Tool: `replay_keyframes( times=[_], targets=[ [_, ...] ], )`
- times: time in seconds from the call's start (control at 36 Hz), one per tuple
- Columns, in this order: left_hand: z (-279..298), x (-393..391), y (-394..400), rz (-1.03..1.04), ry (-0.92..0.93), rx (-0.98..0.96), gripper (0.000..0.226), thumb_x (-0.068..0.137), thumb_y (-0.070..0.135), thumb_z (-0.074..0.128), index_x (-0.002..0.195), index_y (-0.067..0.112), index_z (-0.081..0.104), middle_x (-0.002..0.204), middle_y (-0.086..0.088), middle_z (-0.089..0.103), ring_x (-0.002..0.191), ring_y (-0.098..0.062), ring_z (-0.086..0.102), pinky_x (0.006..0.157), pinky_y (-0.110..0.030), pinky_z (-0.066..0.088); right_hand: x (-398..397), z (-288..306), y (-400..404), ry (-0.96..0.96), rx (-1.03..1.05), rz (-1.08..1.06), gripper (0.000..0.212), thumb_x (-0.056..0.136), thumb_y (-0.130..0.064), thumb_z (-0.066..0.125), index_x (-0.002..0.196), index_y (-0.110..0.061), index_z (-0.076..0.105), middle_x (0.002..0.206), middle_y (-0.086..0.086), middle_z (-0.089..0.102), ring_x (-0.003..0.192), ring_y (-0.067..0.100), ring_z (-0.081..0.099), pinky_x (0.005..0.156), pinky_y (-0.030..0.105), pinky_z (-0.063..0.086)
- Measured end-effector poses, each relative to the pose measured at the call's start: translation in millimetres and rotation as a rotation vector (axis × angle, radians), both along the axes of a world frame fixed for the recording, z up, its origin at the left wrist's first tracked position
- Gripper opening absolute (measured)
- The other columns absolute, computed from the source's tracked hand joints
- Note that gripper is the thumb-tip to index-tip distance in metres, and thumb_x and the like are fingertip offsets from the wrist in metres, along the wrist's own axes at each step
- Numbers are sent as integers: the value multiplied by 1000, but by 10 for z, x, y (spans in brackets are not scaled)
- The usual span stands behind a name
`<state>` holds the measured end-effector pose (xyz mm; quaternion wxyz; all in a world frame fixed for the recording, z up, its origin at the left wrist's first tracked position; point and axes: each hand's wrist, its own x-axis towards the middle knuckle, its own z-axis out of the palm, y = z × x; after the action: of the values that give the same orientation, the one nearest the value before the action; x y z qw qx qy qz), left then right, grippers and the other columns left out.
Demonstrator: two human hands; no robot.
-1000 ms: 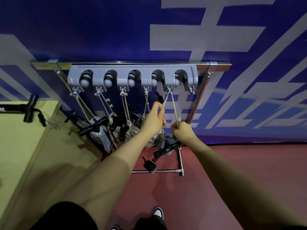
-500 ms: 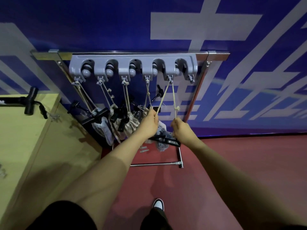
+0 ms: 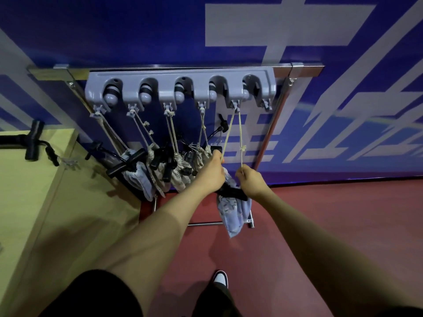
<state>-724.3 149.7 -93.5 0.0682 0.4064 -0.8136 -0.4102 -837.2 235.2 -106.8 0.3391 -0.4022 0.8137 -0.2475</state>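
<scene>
Thin pale cord (image 3: 229,131), looped over the fifth hook (image 3: 235,104) of the grey rack (image 3: 190,75), counted from the rack's left end. Two strands down from it in a narrow V, with a small knot (image 3: 242,148) partway down the right-hand strand. Below the rack, at the end of those strands, a soft blue-grey drawstring bag (image 3: 234,216), slack and crumpled, with a black bar-shaped handle (image 3: 231,192) poking out crosswise at its mouth. Probably light cloth around one stiff, heavier piece: apt to swing and twist, not visibly fragile. Cord rough enough to pinch, thin enough to slip through a loose hold. Best taken on the strands themselves, close above the bag mouth or just under the knot, not on the limp cloth.

Left hand (image 3: 211,171) under the rack's fourth and fifth slots, fingers curled, pinching the left strand at its lower end. Right hand (image 3: 250,180) just to the right and slightly farther below the rack, thumb and forefinger closed on the right strand beneath the knot. Both forearms stretched forward toward the rack, wrists nearly straight, hands near each other but apart.

Leftward along the rack, four more bags (image 3: 137,177) on their own cords. At the rack's right end, a sixth hook (image 3: 265,106), bare. Far left of the rack, a yellow counter (image 3: 27,191) bearing a black T-shaped tool (image 3: 32,140). Under the rack, red floor (image 3: 320,213).
</scene>
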Motion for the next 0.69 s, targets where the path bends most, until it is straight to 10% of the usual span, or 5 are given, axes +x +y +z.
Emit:
replay_keyframes(
  times=[0.28, 0.44, 0.69],
  targets=[
    [-93, -18, -166, 12, 1, -76, 17, 92, 2, 39, 93, 17, 30, 99, -18, 48, 69, -23, 42, 63, -34, 35, -73, -109, -220, -26, 18, -2, 21, 99, -16, 42, 97, -1, 56, 91, 11, 58, 81, 24, 50, 71, 29, 37],
    [-65, 57, -132, 28, -8, -37, 43, 91, 5, 44, 132, 13, 34, 137, -10, 40, 109, -30, 54, 92, -46, 47, -9, -38, -292, 106, 5, -58, 22, 97, -18, 44, 110, -1, 51, 110, 15, 48, 94, 31, 50, 76, 36, 41],
    [237, 699, -196, 69, 75, -109, 33, 91, 8, 46, 124, 9, 46, 126, -11, 48, 106, -29, 54, 91, -43, 47, 509, 314, -345, 145, -88, -104, 17, 90, -8, 43, 99, -2, 56, 110, 19, 60, 98, 37, 56, 82, 44, 47]
  ],
)
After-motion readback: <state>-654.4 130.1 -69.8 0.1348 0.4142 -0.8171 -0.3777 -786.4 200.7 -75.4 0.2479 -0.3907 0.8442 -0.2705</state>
